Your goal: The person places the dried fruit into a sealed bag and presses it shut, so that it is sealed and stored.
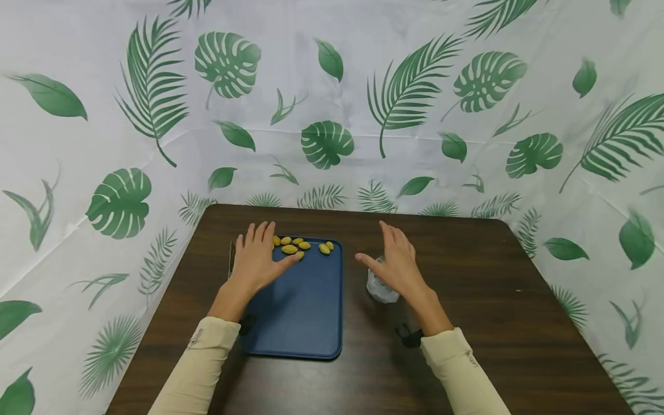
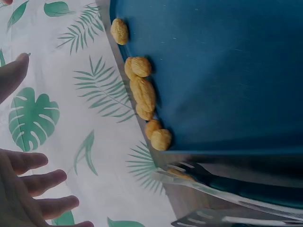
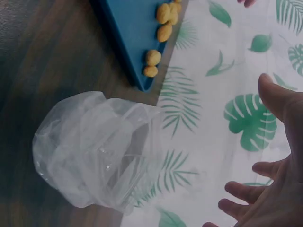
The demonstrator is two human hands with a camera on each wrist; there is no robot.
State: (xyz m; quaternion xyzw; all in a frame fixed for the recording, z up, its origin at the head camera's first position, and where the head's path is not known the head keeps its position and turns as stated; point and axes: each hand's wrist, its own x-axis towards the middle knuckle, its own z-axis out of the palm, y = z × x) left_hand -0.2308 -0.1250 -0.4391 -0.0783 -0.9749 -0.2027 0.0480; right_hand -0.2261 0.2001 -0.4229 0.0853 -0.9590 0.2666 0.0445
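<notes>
My left hand [image 1: 255, 259] hovers over the left side of a blue tray [image 1: 306, 305], fingers spread and holding nothing. Along the tray's far edge lie several wrinkled, yellow-brown oval food pieces [image 2: 143, 93]. Beside the tray in the left wrist view is a metal utensil with slotted ends [image 2: 203, 189], apparently tongs; a yellow-brown bit shows by one end. My right hand [image 1: 396, 265] is raised with straight, relaxed fingers, also holding nothing. Under it stands a clear crinkled plastic bag [image 3: 94, 151], its mouth open; whether a container is inside I cannot tell.
The dark brown wooden table [image 1: 482, 323] extends to the right of the bag and in front of the tray. A white cloth with green leaf prints [image 1: 332, 69] hangs behind the table and along its sides. Dark straps [image 1: 408, 335] sit at the wrists.
</notes>
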